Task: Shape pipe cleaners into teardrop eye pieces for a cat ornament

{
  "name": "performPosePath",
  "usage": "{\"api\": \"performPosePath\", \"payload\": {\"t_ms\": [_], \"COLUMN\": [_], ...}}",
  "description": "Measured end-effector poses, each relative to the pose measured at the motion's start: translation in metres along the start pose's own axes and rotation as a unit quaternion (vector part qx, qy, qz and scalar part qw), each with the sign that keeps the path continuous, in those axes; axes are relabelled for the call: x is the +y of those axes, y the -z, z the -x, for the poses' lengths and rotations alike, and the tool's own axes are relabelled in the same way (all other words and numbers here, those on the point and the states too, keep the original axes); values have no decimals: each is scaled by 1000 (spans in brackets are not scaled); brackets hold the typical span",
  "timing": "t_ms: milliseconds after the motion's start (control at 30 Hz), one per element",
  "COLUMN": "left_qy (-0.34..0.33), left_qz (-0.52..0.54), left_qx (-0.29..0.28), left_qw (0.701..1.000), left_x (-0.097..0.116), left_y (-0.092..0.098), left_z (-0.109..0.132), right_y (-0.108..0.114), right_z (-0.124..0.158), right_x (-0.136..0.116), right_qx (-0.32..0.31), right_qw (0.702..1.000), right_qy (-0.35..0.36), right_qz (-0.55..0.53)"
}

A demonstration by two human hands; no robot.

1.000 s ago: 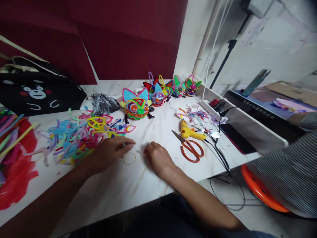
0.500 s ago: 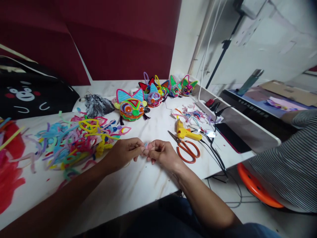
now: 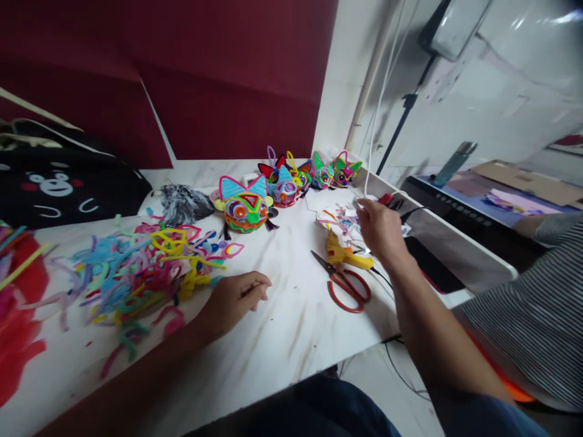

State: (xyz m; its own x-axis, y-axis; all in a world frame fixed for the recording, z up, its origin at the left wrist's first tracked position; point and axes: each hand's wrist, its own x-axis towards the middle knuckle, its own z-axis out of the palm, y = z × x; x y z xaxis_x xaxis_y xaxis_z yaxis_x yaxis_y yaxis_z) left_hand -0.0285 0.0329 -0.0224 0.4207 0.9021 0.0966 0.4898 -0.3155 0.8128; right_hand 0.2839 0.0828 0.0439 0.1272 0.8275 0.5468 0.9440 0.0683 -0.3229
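My left hand [image 3: 239,300] is just above the white table, beside a pile of pipe cleaners [image 3: 136,267]. Its fingers are curled and pressed together, and whatever they hold is hidden. Over a heap of small colored scraps [image 3: 339,218] is my right hand [image 3: 380,230], its fingers closed; I cannot make out anything in them. A yellow glue gun [image 3: 348,255] lies just below that hand. Closer to me are scissors with orange handles [image 3: 348,291], their blades pointing to the back left.
Bright pipe-cleaner animal heads, one with blue ears [image 3: 246,209], line the back. Left of them is a grey-black tassel bundle [image 3: 184,203]. A black phone [image 3: 432,264] lies by the right ledge. A person in a striped top [image 3: 532,315] sits at the right.
My hands were together, pinching a small pinkish-blue piece. They have parted: my right hand has moved right and away to the scraps, while my left remains near the pipe cleaners.
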Motion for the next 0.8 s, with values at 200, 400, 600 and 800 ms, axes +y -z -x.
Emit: {"api": "performPosePath", "payload": {"t_ms": [200, 400, 600, 800], "left_qy": [-103, -66, -7, -1], "left_qz": [-228, -439, -431, -452], "left_qx": [98, 118, 4, 22], "left_qw": [963, 888, 902, 892], "left_x": [-16, -43, -62, -67], "left_y": [9, 68, 98, 94], "left_z": [-5, -34, -66, -59], "right_y": [-1, -11, -18, -32], "right_z": [29, 120, 168, 177], "right_x": [-7, -63, -93, -88], "right_qx": [30, -55, -82, -78], "right_qw": [997, 958, 907, 898], "right_qy": [68, 222, 324, 338], "right_qz": [20, -174, -257, -271]}}
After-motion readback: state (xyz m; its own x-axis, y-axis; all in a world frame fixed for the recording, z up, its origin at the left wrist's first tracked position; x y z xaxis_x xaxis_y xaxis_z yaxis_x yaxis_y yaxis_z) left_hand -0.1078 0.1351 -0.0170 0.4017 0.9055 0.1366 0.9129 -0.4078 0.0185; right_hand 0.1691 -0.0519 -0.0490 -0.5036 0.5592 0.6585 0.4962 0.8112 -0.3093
